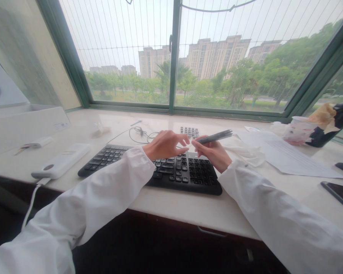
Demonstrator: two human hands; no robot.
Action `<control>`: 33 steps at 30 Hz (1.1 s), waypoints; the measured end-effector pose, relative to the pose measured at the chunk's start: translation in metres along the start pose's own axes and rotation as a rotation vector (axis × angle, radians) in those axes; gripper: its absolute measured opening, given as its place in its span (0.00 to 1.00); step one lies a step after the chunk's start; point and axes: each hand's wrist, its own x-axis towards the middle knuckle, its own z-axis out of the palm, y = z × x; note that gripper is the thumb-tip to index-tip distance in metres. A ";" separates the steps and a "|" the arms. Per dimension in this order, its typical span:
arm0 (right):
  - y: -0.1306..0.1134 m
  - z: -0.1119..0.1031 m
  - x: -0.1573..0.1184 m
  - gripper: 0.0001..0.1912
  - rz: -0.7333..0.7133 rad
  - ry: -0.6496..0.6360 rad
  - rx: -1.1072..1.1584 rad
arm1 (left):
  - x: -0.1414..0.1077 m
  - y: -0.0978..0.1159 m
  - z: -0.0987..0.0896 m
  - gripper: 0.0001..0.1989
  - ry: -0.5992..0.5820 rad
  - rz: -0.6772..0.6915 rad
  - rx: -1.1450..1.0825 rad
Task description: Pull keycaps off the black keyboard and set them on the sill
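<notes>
In the head view, a dark slender tool [217, 136] is gripped by the right hand [214, 151] over a black keyboard [167, 166] set along the surface's front edge, while the left hand [166, 145] is held above it, fingers parted.

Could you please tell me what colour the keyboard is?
Black; the keyboard shows best in the head view.
</notes>
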 end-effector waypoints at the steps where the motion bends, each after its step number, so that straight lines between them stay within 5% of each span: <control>1: 0.000 0.000 0.000 0.23 -0.010 -0.011 -0.023 | 0.000 0.000 0.000 0.11 0.001 0.001 0.001; 16: -0.008 0.000 -0.004 0.16 0.075 -0.190 0.110 | 0.001 0.009 -0.004 0.10 -0.086 0.026 -0.190; 27: -0.007 -0.001 -0.004 0.10 0.068 -0.137 0.163 | 0.002 0.010 -0.003 0.15 -0.059 0.003 -0.112; 33: -0.013 -0.001 -0.007 0.16 0.058 -0.114 -0.043 | 0.002 0.003 -0.012 0.22 -0.283 0.049 -0.055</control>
